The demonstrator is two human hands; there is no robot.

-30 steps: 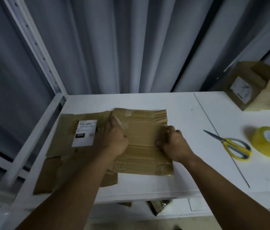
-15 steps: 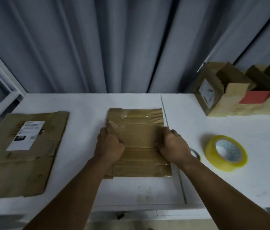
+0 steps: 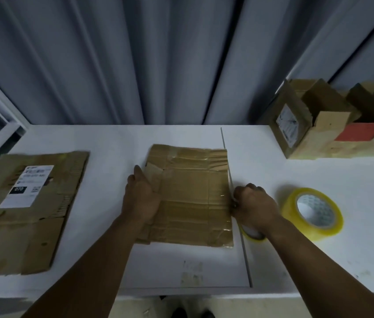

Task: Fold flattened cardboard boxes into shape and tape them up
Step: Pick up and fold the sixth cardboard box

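The flattened cardboard box [image 3: 193, 198] lies flat in the middle of the white table [image 3: 319, 267], with its right edge along the thin seam [image 3: 245, 253] in the tabletop. A second ago it overlapped the labelled cardboard [image 3: 27, 212] on your left. Now the two are well apart, so the piece is free and has bare table around it for opening up.

Your left hand [image 3: 141, 198] lies over the box's left edge by a loose torn flap; whether its fingers hook under the edge I cannot tell. Your right hand [image 3: 253, 207] has come off the top face and sits at the right edge with its fingers curled in, apparently pinching that edge — a grip suited to lifting it and springing the box open. No panel has risen yet, so I judge the folding has barely begun.

The scissors were in plain view earlier; now only a yellow scissors handle [image 3: 252, 235] shows beneath your right wrist. The yellow tape roll [image 3: 312, 214] sits just beyond that hand, within easy reach.

At the far right rear stand several open boxes [image 3: 314, 134] close together, with their flaps up. Their insides are dark and I cannot tell what they hold — only a red-orange panel [image 3: 360, 134] shows among them.
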